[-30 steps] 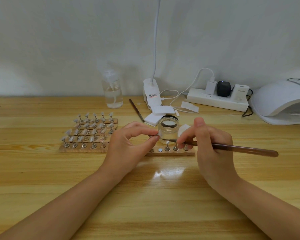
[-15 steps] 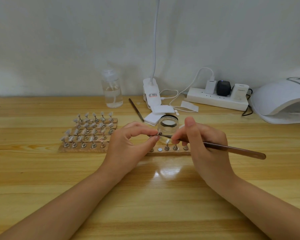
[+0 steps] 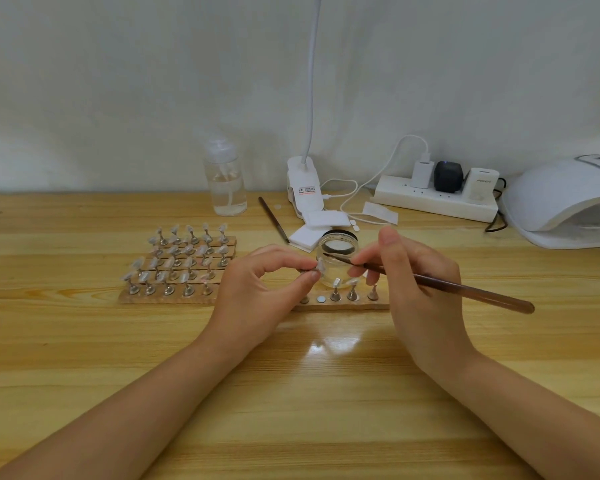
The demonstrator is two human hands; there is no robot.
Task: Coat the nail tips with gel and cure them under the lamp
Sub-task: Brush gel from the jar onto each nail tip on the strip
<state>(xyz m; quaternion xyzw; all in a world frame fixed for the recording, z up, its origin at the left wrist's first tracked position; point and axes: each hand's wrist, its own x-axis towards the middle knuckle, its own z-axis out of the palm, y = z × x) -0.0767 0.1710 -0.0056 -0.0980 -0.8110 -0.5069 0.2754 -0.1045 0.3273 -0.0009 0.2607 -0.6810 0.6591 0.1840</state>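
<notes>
My left hand [image 3: 257, 289] pinches a small metal stand with a clear nail tip [image 3: 319, 265] between thumb and forefinger, just above the table. My right hand [image 3: 416, 278] grips a brown gel brush [image 3: 465, 289]; its dark bristle end points left over the open clear gel jar [image 3: 336, 258], close to the held tip. A wooden strip [image 3: 343, 304] below the hands carries a few more tips on stands and one bare magnet. Further strips [image 3: 181, 261] on the left hold several tips. The white curing lamp [image 3: 565, 202] sits at the far right.
At the back stand a clear pump bottle [image 3: 226, 181], a white clip lamp base [image 3: 303, 188] with cotton pads [image 3: 314, 226], a spare brush [image 3: 273, 219], and a power strip [image 3: 433, 199] with chargers and cables. The wall runs along the wooden table's far edge.
My right hand tilted the brush so its bristle end rose from beside the held tip to over the jar, and the handle end dropped lower. My left hand stayed put.
</notes>
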